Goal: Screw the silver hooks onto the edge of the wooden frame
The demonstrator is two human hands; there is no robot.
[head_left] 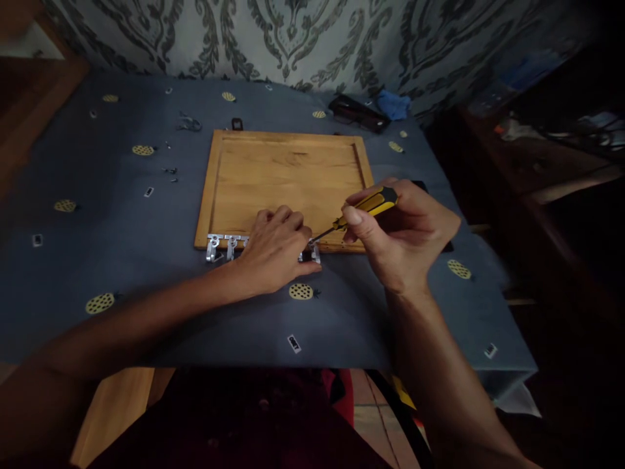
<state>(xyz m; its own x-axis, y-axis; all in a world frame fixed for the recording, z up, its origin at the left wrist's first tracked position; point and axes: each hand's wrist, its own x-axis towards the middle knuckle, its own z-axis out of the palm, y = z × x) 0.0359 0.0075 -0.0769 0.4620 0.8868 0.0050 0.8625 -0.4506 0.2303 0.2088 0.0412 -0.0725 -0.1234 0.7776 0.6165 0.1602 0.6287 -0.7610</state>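
A wooden panel (288,176) with a raised frame lies flat on a table covered by a grey-blue cloth (97,260). Along its near edge runs a metal hook rack (222,246). My left hand (273,251) rests on the rack's middle with its fingers curled down, pressing it to the panel. My right hand (400,231) grips a yellow and black screwdriver (364,207), whose tip meets the rack's right end next to my left fingertips.
Loose screws and small metal parts (170,172) lie on the cloth left of the panel. A black case (359,112) and a blue cloth (393,104) sit at the far right corner. A dark wooden shelf (537,169) stands to the right. Patterned wallpaper (293,32) backs the table.
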